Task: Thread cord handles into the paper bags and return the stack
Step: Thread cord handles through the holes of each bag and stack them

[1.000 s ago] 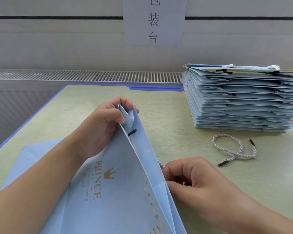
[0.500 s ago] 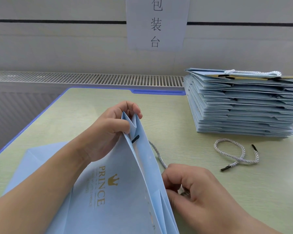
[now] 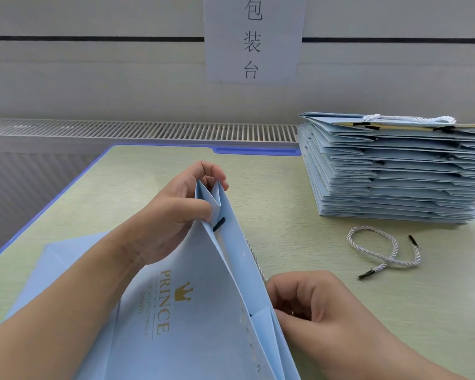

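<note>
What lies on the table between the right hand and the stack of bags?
A loose white cord handle lies there, apart from both the right hand and the stack of bags, in the head view.

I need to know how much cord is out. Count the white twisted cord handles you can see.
3. One loose white twisted cord handle lies on the green table; one sits atop the stack of light blue paper bags; one runs beside the held bag. More may be hidden.

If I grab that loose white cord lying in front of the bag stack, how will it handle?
The loose cord is thin twisted rope lying in a slack loop, so it will probably flop and feel very light. Its black tips look stiffer, likely the easier part to pinch.
</note>
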A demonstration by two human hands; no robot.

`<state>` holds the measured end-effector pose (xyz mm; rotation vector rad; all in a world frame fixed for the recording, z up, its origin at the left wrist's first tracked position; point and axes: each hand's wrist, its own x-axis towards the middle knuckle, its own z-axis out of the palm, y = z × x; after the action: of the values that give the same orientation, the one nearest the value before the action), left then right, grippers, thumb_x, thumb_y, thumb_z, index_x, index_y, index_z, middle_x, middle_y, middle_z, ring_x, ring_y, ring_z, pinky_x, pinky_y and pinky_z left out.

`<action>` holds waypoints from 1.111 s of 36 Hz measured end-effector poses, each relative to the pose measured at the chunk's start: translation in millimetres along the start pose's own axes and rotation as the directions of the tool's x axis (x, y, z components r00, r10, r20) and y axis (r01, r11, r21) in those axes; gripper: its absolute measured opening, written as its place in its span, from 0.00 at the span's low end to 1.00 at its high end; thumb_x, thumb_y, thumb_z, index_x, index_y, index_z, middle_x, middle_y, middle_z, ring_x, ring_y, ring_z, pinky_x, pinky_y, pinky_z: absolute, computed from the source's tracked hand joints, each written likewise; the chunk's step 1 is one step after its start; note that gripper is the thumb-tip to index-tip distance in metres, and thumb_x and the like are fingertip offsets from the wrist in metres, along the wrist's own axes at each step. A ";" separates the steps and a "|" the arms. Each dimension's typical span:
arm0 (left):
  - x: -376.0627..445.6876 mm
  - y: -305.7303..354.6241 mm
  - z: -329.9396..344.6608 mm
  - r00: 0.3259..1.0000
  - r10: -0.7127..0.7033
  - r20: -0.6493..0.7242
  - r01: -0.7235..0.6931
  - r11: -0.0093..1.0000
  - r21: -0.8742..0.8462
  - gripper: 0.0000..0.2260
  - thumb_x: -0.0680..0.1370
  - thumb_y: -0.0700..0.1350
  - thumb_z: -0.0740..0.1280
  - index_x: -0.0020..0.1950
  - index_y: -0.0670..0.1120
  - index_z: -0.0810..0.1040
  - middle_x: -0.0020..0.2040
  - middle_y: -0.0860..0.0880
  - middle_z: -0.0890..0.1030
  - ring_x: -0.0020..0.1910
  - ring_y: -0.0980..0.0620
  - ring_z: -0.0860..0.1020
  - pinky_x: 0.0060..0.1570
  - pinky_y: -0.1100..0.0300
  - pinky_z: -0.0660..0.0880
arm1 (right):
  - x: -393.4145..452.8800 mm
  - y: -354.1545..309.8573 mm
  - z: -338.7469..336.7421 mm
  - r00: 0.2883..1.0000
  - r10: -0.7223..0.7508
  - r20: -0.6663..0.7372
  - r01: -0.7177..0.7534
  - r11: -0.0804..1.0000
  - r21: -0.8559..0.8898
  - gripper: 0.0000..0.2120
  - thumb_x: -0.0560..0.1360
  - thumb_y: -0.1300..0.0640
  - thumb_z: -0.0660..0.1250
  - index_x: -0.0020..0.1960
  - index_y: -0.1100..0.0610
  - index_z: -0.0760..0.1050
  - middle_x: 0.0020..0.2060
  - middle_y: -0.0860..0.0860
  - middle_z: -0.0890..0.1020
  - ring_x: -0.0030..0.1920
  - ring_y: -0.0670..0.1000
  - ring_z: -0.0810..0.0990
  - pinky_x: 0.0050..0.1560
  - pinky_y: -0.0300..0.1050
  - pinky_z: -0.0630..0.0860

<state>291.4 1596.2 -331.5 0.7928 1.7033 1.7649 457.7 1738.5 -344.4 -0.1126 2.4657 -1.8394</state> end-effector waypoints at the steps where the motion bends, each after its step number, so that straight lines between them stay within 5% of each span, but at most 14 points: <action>1: -0.1 0.5 -0.1 1.000 0.004 -0.004 -0.004 1.000 0.000 0.19 0.60 0.32 0.58 0.49 0.44 0.72 0.40 0.49 0.71 0.34 0.51 0.70 0.36 0.56 0.67 | 0.0 0.5 2.1 1.000 0.008 -0.011 -0.008 0.999 0.041 0.06 0.66 0.53 0.68 0.36 0.55 0.81 0.31 0.57 0.82 0.32 0.46 0.75 0.36 0.42 0.70; 6: 0.8 0.0 2.7 1.000 0.003 0.004 -0.003 1.000 0.014 0.19 0.60 0.32 0.57 0.49 0.44 0.71 0.37 0.51 0.70 0.31 0.52 0.68 0.31 0.61 0.68 | 0.3 2.0 10.0 0.997 0.008 -0.075 -0.001 0.996 0.090 0.12 0.63 0.47 0.68 0.39 0.54 0.81 0.34 0.60 0.83 0.34 0.50 0.76 0.38 0.46 0.72; 11: 1.1 -1.0 2.6 1.000 -0.008 -0.014 0.008 0.999 0.037 0.19 0.59 0.32 0.58 0.48 0.44 0.71 0.39 0.50 0.71 0.32 0.52 0.69 0.36 0.55 0.68 | -2.4 -1.8 7.9 0.993 0.099 0.060 -0.113 0.951 0.288 0.09 0.68 0.59 0.66 0.45 0.60 0.79 0.40 0.65 0.83 0.40 0.53 0.80 0.43 0.44 0.79; 15: 1.1 -3.4 4.9 1.000 -0.018 -0.020 0.019 0.996 0.086 0.19 0.59 0.33 0.58 0.47 0.45 0.72 0.37 0.53 0.71 0.32 0.53 0.69 0.33 0.58 0.67 | -6.9 -5.7 2.5 0.981 0.195 0.020 -0.184 0.878 0.442 0.15 0.65 0.59 0.62 0.52 0.58 0.71 0.31 0.57 0.78 0.30 0.49 0.76 0.33 0.38 0.74; 17: 1.6 -4.2 5.6 0.999 -0.030 -0.018 0.031 0.995 0.090 0.19 0.59 0.34 0.58 0.48 0.45 0.71 0.37 0.52 0.70 0.32 0.53 0.69 0.31 0.60 0.68 | -10.3 -8.8 -0.1 0.987 0.160 0.005 -0.152 0.927 0.343 0.20 0.63 0.55 0.65 0.54 0.50 0.70 0.28 0.52 0.77 0.29 0.47 0.74 0.34 0.36 0.72; 20: 2.4 -5.6 6.9 0.999 -0.039 -0.017 0.041 0.993 0.110 0.18 0.60 0.34 0.58 0.48 0.45 0.71 0.37 0.50 0.69 0.32 0.51 0.67 0.31 0.59 0.66 | -13.8 -9.3 1.0 0.999 0.020 -0.040 -0.022 0.999 -0.037 0.21 0.59 0.44 0.60 0.52 0.32 0.66 0.27 0.48 0.76 0.28 0.43 0.72 0.36 0.34 0.71; 24: 3.0 -7.8 9.9 0.998 -0.049 -0.028 0.052 0.988 0.149 0.18 0.60 0.35 0.59 0.47 0.47 0.73 0.37 0.50 0.68 0.34 0.50 0.65 0.30 0.60 0.64 | -11.4 -7.6 0.6 0.998 -0.032 -0.052 0.018 0.966 -0.256 0.15 0.64 0.50 0.62 0.51 0.43 0.76 0.32 0.52 0.81 0.32 0.51 0.77 0.39 0.43 0.77; 30: 4.1 -9.3 13.7 0.997 -0.076 -0.026 0.079 0.989 0.126 0.17 0.60 0.35 0.58 0.47 0.47 0.73 0.37 0.48 0.69 0.32 0.49 0.66 0.27 0.63 0.66 | -5.3 -10.1 -5.4 0.998 0.059 -0.011 -0.059 0.930 -0.362 0.07 0.71 0.55 0.68 0.46 0.44 0.80 0.26 0.46 0.74 0.27 0.42 0.70 0.32 0.34 0.66; 33: 4.2 -9.8 14.5 0.996 -0.079 -0.028 0.081 0.991 0.106 0.17 0.60 0.35 0.58 0.47 0.47 0.73 0.38 0.47 0.69 0.33 0.48 0.66 0.27 0.63 0.67 | -3.4 -6.6 -0.3 0.997 0.077 -0.023 -0.079 0.910 -0.406 0.05 0.71 0.51 0.67 0.47 0.44 0.77 0.33 0.43 0.77 0.31 0.43 0.71 0.36 0.41 0.69; 36: 4.3 -9.7 15.3 0.997 -0.077 -0.030 0.080 0.991 0.103 0.18 0.60 0.35 0.58 0.47 0.46 0.72 0.38 0.47 0.69 0.30 0.51 0.66 0.26 0.64 0.66 | -0.2 -0.1 2.8 0.999 0.041 -0.027 -0.048 0.885 -0.463 0.05 0.71 0.49 0.69 0.46 0.46 0.75 0.51 0.37 0.71 0.38 0.40 0.72 0.47 0.48 0.76; 40: 4.4 -9.3 15.8 0.997 -0.078 -0.029 0.080 0.992 0.096 0.17 0.60 0.35 0.58 0.47 0.46 0.73 0.38 0.46 0.69 0.30 0.52 0.66 0.26 0.63 0.66 | 0.6 4.0 4.6 0.999 -0.006 -0.045 -0.017 0.867 -0.499 0.04 0.72 0.49 0.67 0.44 0.48 0.76 0.54 0.32 0.65 0.49 0.36 0.68 0.51 0.49 0.75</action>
<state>300.1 1610.5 -340.4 0.7367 1.8237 1.6562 457.5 1735.2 -349.6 -0.0871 2.9071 -1.1610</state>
